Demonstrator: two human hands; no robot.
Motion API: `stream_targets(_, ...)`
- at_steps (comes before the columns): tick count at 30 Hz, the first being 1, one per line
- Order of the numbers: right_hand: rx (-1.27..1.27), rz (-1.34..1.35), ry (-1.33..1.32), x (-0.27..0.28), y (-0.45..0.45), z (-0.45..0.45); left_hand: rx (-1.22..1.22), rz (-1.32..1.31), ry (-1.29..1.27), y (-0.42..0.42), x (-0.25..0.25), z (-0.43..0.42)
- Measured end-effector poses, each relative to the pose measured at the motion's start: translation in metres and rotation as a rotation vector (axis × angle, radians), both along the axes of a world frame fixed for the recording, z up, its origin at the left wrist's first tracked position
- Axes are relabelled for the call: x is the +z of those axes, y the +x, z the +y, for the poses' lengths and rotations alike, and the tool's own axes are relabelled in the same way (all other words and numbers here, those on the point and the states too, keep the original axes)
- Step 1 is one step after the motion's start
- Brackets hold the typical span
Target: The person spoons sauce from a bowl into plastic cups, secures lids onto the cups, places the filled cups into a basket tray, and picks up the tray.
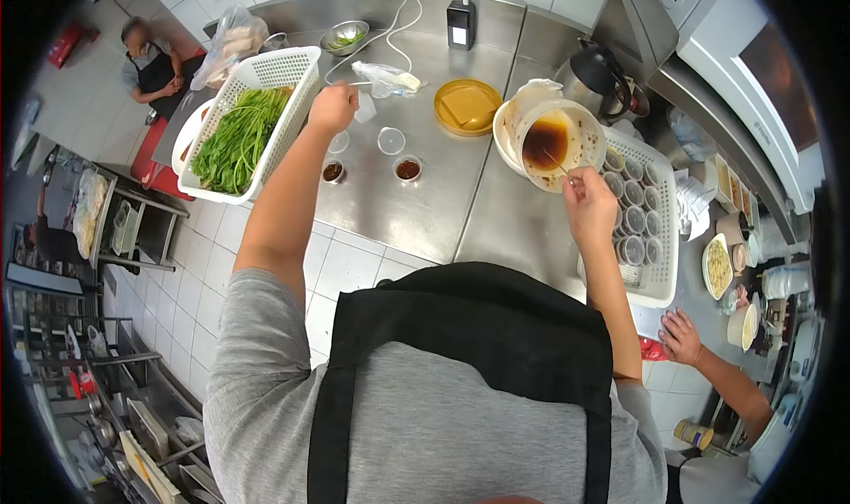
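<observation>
We've got our R hand (589, 203) just right of & nearer us than the yellow plate (450, 91), thumb & fingertips pinched on a thin handle (564, 174) at the rim of the white tub (586, 141). Tub's to the right of the plate, w/ dark sauce (542, 145) pooled inside, over a white bowl (506, 143); can't tell if the bowl takes its wt. Our L hand (334, 108) is well left of the plate, fingers curled closed; a thin pale stick (361, 83) shows at its top, but can't tell if it's gripped. Hands are far apart.

Handling, our guess: tub's stiff, light plastic, but the liquid adds wt & sloshes; wall prob. slick where smeared, so best hold = clean outer wall, low down, w/ 2nd hand on the rim. Handle's thin, likely to twist in a pinch. The left sauce cup (333, 172) & right sauce cup (408, 169), both left of & nearer us than the plate, look light & easy to tip; take 'em low by the sides. Clear lid (391, 140) beside the plate's left looks flimsy; lift by the edge.

Room: steel counter (443, 181) is bare btwn the right cup & tub, on the plate's near side. Front edge is beyond that, toward us. White basket (657, 278), far right of the plate, crowds our R forearm.
</observation>
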State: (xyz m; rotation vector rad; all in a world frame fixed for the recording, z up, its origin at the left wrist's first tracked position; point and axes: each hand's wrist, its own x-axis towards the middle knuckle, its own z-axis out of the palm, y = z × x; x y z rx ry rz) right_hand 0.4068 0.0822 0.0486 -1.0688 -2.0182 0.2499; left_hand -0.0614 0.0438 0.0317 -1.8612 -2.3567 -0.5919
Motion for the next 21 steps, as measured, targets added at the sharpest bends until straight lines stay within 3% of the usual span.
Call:
stream_targets(4, 0.043, -0.031, -0.006, -0.004, 0.003, -0.001, 0.001, 0.117, 0.129, 0.017, -0.004, -0.001)
stream_targets(8, 0.065, -0.069, -0.061, 0.002, 0.005, -0.008, 0.075, 0.038, 0.108, 0.023, -0.015, 0.005)
stream_targets(11, 0.112, -0.044, -0.102, 0.003, 0.007, -0.008, 0.260, -0.143, 0.124, 0.032, -0.022, 0.011)
stream_targets(14, 0.108, -0.068, -0.117, 0.007, 0.010, -0.014, 0.308, -0.734, 0.310, 0.053, -0.006, 0.007)
stream_targets(16, 0.075, -0.098, -0.012, 0.015, 0.011, -0.019, 0.193, -0.943, 0.386, 0.068, 0.003, 0.001)
stream_targets(19, 0.180, 0.072, 0.170, 0.030, 0.003, -0.028, -0.036, -1.139, 0.446, 0.103, 0.021, -0.014)
stream_targets(21, 0.321, 0.128, 0.039, 0.040, -0.015, -0.041, -0.167, -1.241, 0.428, 0.145, 0.033, -0.034)
